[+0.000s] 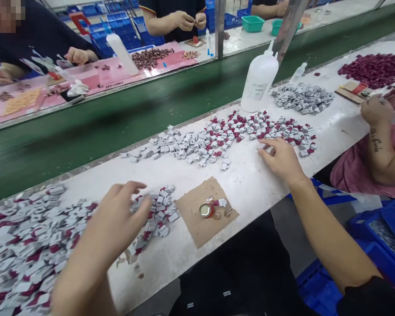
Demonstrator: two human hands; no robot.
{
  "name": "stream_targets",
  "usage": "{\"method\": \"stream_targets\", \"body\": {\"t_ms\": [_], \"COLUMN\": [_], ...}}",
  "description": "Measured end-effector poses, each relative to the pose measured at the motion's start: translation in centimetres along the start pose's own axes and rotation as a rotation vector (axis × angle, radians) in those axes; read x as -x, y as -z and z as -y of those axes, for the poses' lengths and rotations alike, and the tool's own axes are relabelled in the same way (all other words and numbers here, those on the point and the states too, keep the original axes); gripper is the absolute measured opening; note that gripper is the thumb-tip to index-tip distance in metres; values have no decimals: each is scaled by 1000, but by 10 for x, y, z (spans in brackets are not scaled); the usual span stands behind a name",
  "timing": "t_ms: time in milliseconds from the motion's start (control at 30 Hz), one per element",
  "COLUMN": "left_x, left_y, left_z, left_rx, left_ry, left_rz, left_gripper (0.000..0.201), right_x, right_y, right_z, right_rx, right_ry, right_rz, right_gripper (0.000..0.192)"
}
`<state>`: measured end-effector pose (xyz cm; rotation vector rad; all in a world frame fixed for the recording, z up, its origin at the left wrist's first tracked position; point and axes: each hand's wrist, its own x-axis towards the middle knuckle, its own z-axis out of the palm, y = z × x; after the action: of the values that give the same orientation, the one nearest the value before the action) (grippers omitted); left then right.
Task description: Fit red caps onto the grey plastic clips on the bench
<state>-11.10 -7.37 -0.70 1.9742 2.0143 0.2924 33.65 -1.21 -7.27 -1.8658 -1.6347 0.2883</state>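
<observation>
Fingers [266, 147] touching grey-and-red pieces [217, 138]

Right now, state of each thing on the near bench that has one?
left hand: open, fingers spread over the grey-and-red pieces
right hand: fingertips on the middle pile
squeeze bottle: upright, nozzle on
bottle cap: open side up, on the cardboard square

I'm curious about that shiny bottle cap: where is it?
The bottle cap lies on the brown cardboard square, near the table's front edge, between the person's two hands.
</observation>
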Motion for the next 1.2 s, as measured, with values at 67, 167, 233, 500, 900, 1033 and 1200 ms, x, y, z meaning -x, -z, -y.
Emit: {"method": "stream_targets", "body": {"t_ms": [67, 167, 233, 500, 900, 1033, 1200], "left_x": [-9, -27, -39, -65, -53, -57, -63], "left_y": [-3, -19, -33, -62, -60, -64, -69], "left_z": [-46, -94, -113, -137, -113, -109, -104], "left_rx": [-67, -75, -81, -132, -32, 27, 139], "left_ry": [1, -110, -150, -137, -115, -128, -178], "left_rz": [52, 151, 193, 184, 145, 124, 99], "left_gripper": [38, 37, 38, 29, 17, 12, 12], "right_x": [2, 12, 22, 53, 57, 60, 63], "right_y": [-3, -3, -1, 7, -10, -10, -10], "right_z": [9, 22, 31, 32, 0, 9, 28], "right_rx": [40, 77, 101, 49, -114, -160, -305], "right_ry": [-64, -207, -273, -257, 16, -23, 39], "right_rz": [49, 133, 191, 268, 250, 235, 223], "right_gripper": [26, 20, 28, 45, 41, 36, 18]}}
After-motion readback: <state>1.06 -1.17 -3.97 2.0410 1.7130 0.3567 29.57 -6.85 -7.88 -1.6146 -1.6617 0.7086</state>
